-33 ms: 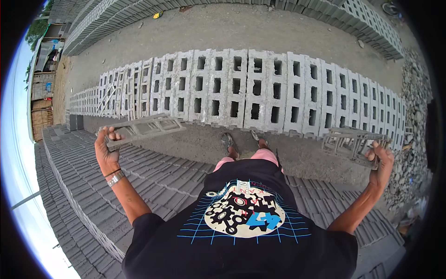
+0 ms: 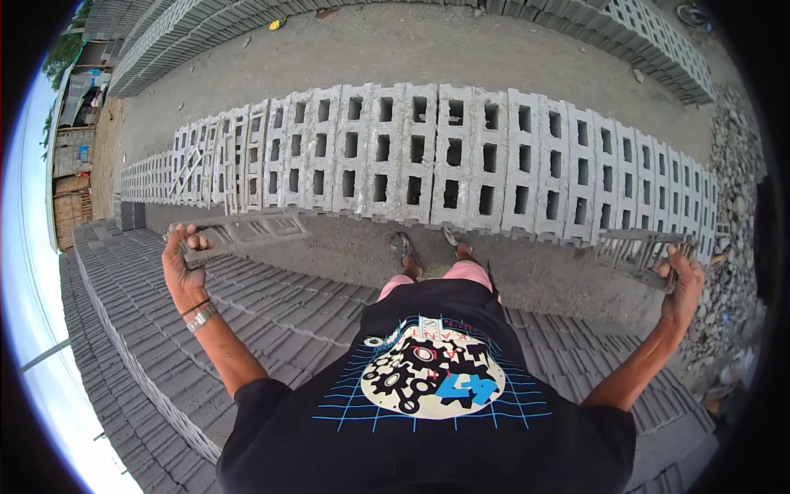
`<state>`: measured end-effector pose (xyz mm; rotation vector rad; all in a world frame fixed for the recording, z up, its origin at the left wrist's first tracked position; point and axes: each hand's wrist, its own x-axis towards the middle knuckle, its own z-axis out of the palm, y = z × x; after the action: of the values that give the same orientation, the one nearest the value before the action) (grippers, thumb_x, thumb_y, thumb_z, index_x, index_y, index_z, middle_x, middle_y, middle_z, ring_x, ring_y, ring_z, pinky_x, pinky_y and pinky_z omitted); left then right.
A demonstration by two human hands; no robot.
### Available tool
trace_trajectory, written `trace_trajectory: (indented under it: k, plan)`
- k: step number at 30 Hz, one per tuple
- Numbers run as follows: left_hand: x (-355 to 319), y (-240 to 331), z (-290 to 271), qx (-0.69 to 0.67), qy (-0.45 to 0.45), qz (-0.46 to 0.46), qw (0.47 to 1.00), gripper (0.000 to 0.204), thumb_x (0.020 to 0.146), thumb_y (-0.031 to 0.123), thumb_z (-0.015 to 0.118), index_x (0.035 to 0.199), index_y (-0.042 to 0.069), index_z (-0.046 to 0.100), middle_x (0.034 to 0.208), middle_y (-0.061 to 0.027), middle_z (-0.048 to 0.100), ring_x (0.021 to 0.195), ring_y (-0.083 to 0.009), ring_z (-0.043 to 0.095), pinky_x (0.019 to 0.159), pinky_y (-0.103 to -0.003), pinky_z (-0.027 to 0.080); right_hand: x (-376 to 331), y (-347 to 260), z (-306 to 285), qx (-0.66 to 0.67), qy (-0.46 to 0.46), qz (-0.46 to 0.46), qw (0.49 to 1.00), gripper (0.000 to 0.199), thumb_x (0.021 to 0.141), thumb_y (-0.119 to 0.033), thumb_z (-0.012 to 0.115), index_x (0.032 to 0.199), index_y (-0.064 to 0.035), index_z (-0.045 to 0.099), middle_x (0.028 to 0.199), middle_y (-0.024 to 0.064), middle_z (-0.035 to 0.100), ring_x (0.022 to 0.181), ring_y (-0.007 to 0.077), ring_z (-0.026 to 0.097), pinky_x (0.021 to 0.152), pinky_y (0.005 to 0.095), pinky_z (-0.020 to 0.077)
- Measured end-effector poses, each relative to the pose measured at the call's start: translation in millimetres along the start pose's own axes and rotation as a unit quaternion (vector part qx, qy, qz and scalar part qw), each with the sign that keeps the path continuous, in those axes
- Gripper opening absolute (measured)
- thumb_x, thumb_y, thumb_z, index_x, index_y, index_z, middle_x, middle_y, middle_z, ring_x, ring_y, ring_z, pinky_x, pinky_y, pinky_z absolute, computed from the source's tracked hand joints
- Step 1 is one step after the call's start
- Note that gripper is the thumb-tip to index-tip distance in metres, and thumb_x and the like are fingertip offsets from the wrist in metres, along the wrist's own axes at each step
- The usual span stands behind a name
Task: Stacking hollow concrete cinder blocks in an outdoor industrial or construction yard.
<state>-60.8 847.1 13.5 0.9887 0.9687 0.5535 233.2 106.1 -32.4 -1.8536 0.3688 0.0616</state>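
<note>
Right now the person stands with both arms spread wide, a grey hollow concrete block in each hand and both blocks clear of the ground. The left hand [image 2: 185, 267] is out to the side at about hip height, its fingers clenched around the near end of the left block [image 2: 247, 232], which juts forward and lies nearly level above the edge of the low stack of blocks [image 2: 148, 329] that runs along that side. A metal wristband [image 2: 200, 317] sits just below that hand. The right hand [image 2: 681, 284] is well apart on the other side, fingers curled tight over the end wall of the right block [image 2: 638, 251], which hangs tilted, with its open cells showing. Between the two, the person's sandalled feet [image 2: 403, 247] are planted on the bare dirt ground [image 2: 411, 41], close to a long row of hollow blocks [image 2: 428, 156] standing on end, side by side, stretching off both ways. Neither carried block touches that row or the stack; each rests wholly in its own hand. Off to the right lies a gravel heap [image 2: 736, 165], and more blocks [image 2: 642, 33] line the far side of the yard. A black printed T-shirt [image 2: 428, 428] fills the bottom of the view.
</note>
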Motion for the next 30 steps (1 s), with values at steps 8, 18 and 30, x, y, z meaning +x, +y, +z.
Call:
trace_trajectory:
  k: [8,18,30]
  plan:
    - [20,-108,123,0.141,0.091,0.072,0.983,0.024,0.078,0.009,0.077,0.096,-0.006,0.069,0.072,-0.0146,0.071,0.058,-0.0199,0.068,0.052,-0.03,0.054,78,9,98,-0.051,0.089,-0.109,0.989,0.024,0.081,-0.019,0.078,0.09,-0.0011,0.064,0.078,0.0036,0.064,0.07,0.0111,0.054,0.067,0.0279,0.042]
    - [-48,-149,265,0.007,-0.221,-0.081,0.972,0.014,0.088,0.014,0.073,0.091,0.001,0.068,0.069,-0.0071,0.066,0.07,-0.0194,0.068,0.071,-0.032,0.056,-113,-42,278,0.058,-0.425,-0.051,0.902,0.02,0.08,-0.012,0.076,0.091,0.0007,0.065,0.078,0.003,0.065,0.067,0.0079,0.059,0.06,0.0256,0.0484]
    - [-137,-187,227,0.07,-0.261,-0.101,0.958,0.039,0.088,0.032,0.076,0.094,-0.005,0.065,0.076,-0.0084,0.068,0.069,-0.0096,0.06,0.065,-0.027,0.05,-130,-38,299,-0.099,-0.346,-0.152,0.921,0.028,0.081,-0.018,0.067,0.084,0.009,0.063,0.054,0.0161,0.058,0.053,0.0267,0.058,0.056,0.0417,0.0472]
